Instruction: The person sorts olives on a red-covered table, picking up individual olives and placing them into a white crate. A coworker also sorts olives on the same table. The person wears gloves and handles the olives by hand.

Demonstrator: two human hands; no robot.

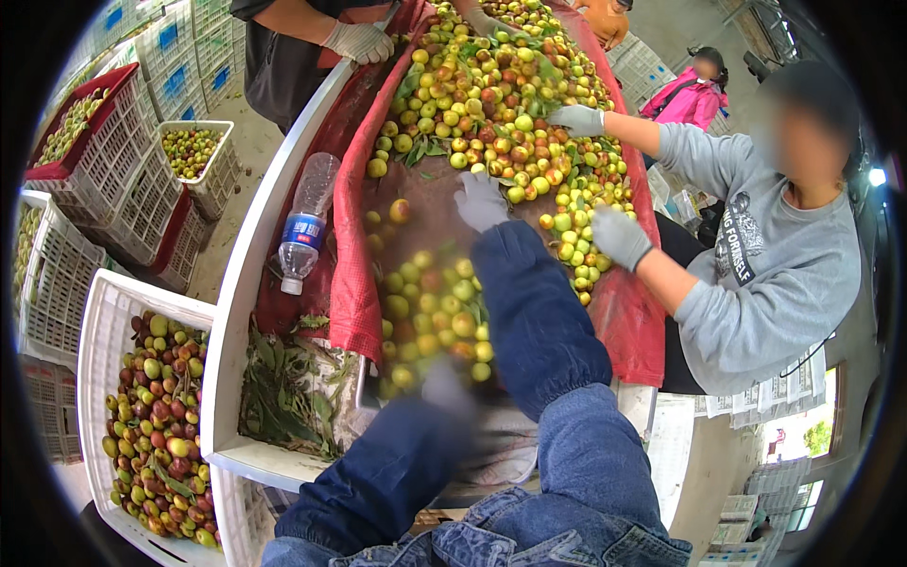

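My right hand (pixel 482 202), in a grey work glove, reaches over the brown sorting surface (pixel 425 188) at the near edge of a heap of green and reddish jujubes (pixel 489 106). Its fingers are spread and no fruit shows in them. Closer to me, my left hand (pixel 450 390), also gloved, is badly blurred, so its grip cannot be made out. It is beside a batch of mostly green jujubes (pixel 432 305), partly blurred too. A container's pale rim (pixel 365 390) peeks out at their left. Dark blue sleeve covers hide part of the surface.
Red cloth (pixel 354 262) lines the table's sides. A plastic bottle (pixel 305 230) lies left, above loose leaves (pixel 290 397). A white crate of jujubes (pixel 159 425) stands beside the metal table edge (pixel 244 276). A co-worker's gloved hands (pixel 616 237) work at right; another's glove (pixel 360 42) rests far left.
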